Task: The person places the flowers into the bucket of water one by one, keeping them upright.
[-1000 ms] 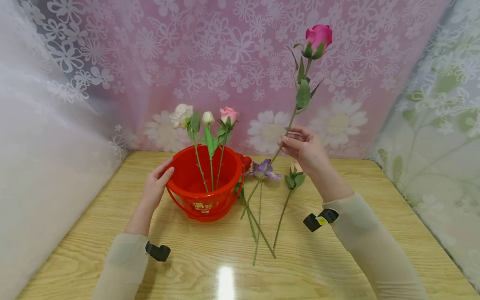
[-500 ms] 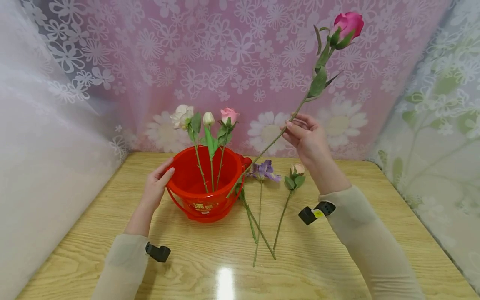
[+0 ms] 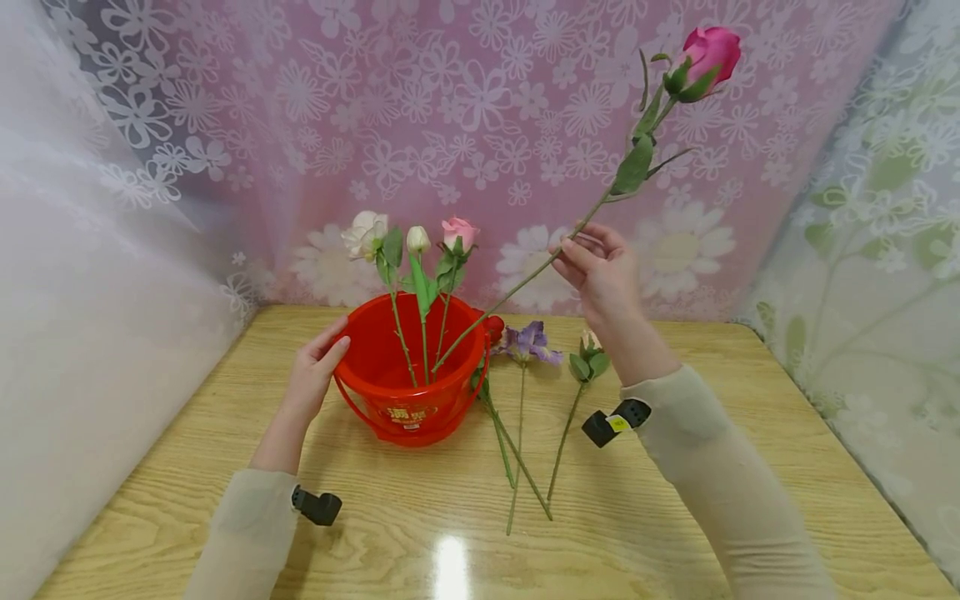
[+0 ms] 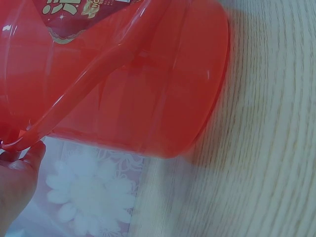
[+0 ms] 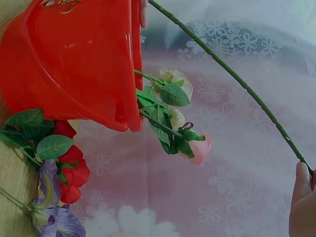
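Note:
A red plastic bucket (image 3: 408, 425) stands upright on the table, with a white rose-like bloom (image 3: 367, 235), a white tulip (image 3: 417, 240) and a pale pink rose (image 3: 459, 232) inside it. My left hand (image 3: 315, 367) holds the bucket's left rim, thumb near the handle joint. My right hand (image 3: 607, 279) pinches the stem of a deep pink rose (image 3: 708, 65) at mid-length. That rose leans up to the right, and its lower stem (image 5: 232, 71) slants down across the bucket's mouth in the head view. In the right wrist view this stem passes above the rim.
Right of the bucket lie a purple iris-like flower (image 3: 529, 342), a red flower (image 5: 74, 175) partly hidden behind the bucket, and a peach rose (image 3: 589, 354). Their stems point toward the front of the wooden table (image 3: 360, 533). A pink floral curtain (image 3: 300, 150) hangs behind.
The right hand lifted the deep pink rose off the flowers on the table and tilted it right. Its lower stem swung left over the bucket's mouth. The left hand stayed on the rim.

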A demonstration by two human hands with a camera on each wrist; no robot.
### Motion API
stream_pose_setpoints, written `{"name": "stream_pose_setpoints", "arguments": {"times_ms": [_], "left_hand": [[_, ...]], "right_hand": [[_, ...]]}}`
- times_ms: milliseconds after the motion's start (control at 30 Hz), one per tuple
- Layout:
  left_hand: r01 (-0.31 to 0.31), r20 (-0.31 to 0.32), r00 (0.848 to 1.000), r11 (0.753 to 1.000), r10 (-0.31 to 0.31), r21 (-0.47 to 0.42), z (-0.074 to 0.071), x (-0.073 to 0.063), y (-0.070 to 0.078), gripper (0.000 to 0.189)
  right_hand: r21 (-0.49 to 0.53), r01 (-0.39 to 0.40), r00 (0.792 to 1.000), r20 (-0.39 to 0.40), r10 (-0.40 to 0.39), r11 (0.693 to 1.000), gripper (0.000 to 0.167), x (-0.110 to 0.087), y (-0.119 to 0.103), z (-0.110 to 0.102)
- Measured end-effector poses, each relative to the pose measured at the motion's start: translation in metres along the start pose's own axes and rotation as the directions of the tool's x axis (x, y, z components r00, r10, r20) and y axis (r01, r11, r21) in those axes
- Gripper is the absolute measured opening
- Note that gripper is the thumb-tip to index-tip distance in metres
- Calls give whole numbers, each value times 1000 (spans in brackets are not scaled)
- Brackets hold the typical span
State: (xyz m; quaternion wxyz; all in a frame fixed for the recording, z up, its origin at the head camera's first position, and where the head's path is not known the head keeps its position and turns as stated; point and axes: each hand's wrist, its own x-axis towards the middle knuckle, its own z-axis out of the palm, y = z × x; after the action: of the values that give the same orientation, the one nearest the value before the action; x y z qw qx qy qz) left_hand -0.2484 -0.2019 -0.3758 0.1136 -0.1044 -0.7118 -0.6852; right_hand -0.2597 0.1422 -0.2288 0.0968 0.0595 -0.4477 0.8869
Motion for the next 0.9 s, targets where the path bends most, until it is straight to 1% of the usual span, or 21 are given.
{"name": "stream_pose_setpoints", "arguments": {"times_ms": [233, 467, 633, 733, 900], "left_hand": [[-9, -10, 1000, 1000, 8, -6, 1, 0, -1, 45], [-10, -8, 1000, 1000, 10, -22, 1, 1, -2, 45], [-6, -8, 1000, 1000, 6, -11, 0, 1, -3, 44], [-4, -5, 1000, 1000, 4, -11, 0, 1, -2, 44], [-6, -7, 1000, 1000, 6, -15, 0, 0, -2, 44]], "right_hand": [[-34, 23, 999, -22, -24, 999, 17, 0, 6, 3], [-31, 47, 999, 4, -47, 998, 16, 0, 13, 4], [-66, 48, 999, 3, -48, 997, 14, 0, 21, 4], [-104, 40, 999, -9, -41, 994, 16, 1, 27, 4], [-192, 15, 1000, -1, -16, 981, 17, -1, 35, 4]]}}
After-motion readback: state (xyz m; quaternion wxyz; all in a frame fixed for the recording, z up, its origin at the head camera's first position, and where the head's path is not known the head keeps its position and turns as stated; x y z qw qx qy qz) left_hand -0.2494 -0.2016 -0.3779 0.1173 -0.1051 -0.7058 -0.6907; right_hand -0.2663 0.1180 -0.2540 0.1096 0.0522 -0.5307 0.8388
